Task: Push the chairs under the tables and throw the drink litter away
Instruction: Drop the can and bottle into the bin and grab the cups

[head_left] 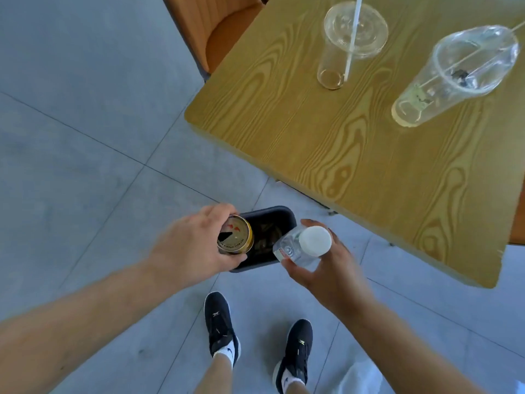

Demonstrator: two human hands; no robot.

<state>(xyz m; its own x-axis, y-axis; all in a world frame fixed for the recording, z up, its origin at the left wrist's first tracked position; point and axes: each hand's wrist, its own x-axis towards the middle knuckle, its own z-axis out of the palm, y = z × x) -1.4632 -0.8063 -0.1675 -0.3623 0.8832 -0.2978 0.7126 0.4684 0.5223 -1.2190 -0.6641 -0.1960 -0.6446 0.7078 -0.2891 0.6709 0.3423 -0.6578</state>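
View from above, looking down at a person's two bare arms and black sneakers (221, 325) on a grey tiled floor (85, 137). The left hand (187, 245) is wrapped around a gold-rimmed drink can (235, 234), fingers curled on its far side and thumb on the near side; the can's opened top faces the camera. The right hand (326, 268) holds a clear plastic bottle (295, 247) with a white cap, gripped around the body from below, cap end toward the camera. Both items hang over a dark rectangular waste bin (279, 216) standing on the floor between the hands. To the right is a wooden table (341, 155) with two clear plastic cups standing on it: one lidded cup (345, 44) with a straw, one cup with torn film (451, 78). An orange chair (216, 32) sits at the table's far edge.
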